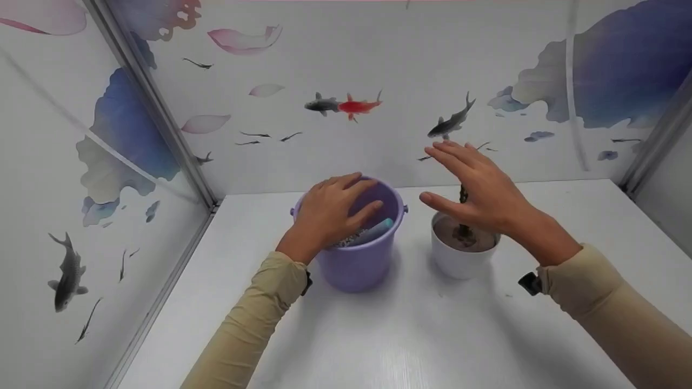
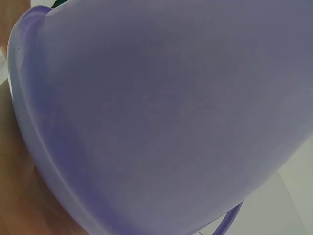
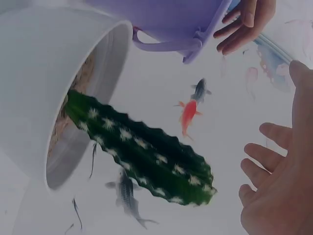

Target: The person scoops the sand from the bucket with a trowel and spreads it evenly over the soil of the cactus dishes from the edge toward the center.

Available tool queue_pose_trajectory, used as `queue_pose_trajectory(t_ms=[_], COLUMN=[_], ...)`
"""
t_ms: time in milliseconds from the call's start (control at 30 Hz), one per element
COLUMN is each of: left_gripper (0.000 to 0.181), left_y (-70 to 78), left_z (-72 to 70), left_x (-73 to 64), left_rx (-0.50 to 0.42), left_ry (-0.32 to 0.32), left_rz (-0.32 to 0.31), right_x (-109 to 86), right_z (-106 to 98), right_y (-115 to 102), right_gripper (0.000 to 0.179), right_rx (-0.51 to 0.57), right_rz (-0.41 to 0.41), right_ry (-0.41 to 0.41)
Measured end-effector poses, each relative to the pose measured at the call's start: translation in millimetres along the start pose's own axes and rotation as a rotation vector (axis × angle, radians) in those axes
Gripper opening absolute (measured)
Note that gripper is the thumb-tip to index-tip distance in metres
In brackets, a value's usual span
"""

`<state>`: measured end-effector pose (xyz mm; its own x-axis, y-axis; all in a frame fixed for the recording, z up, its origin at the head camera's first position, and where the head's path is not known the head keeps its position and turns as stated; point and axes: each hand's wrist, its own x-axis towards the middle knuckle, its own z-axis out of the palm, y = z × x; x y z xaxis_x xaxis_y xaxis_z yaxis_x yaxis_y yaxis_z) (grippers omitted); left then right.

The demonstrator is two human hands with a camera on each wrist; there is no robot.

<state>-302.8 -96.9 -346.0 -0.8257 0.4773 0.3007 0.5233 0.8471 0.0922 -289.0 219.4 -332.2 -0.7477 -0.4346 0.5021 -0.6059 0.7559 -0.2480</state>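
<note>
My left hand is over the near-left rim of a purple bucket, its fingers spread across the opening. Inside the bucket show a pale thing with a teal tip and some speckled white grains. To the right stands a white pot holding soil and a cactus. My right hand is raised above the pot, fingers extended and thumb apart, and covers much of the plant in the head view. The right wrist view shows the ridged green cactus with pale spine tufts, apart from the palm.
Bucket and pot stand side by side on a white table. Behind it rises a white wall panel printed with fish and petals. A metal corner post joins it to the left panel. A purple handle hangs at the bucket's side.
</note>
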Motion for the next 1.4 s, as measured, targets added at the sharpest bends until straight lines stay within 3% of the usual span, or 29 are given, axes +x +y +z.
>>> queue_pose_trajectory(t_ms=[267,400,533,1000,1133,1400], left_gripper=[0.050,0.042,0.038,0.027,0.027,0.028], left_y=[-2.0,-1.0,0.3,1.4,1.3,1.5], left_z=[5.5,8.4,11.3,15.6,17.2,18.5], left_x=[0.4,3.1,5.5,8.6,9.9,11.9], left_rx=[-0.084,-0.194,-0.288,-0.468,-0.489,-0.485], left_ry=[0.003,-0.041,-0.096,-0.218,-0.243,-0.251], left_rz=[0.077,0.096,0.100,0.160,0.165,0.177], right_x=[0.5,-0.6,-1.7,-10.3,-11.1,-7.7], right_z=[29.9,43.6,58.9,99.4,107.1,103.6], right_y=[-16.4,-20.8,-23.5,-18.9,-19.0,-25.7], right_gripper=[0.087,0.082,0.077,0.073,0.071,0.072], right_rx=[0.093,0.186,0.307,0.544,0.607,0.614], right_rz=[0.046,0.091,0.081,0.134,0.148,0.168], right_ry=[-0.069,-0.113,-0.122,-0.118,-0.102,-0.125])
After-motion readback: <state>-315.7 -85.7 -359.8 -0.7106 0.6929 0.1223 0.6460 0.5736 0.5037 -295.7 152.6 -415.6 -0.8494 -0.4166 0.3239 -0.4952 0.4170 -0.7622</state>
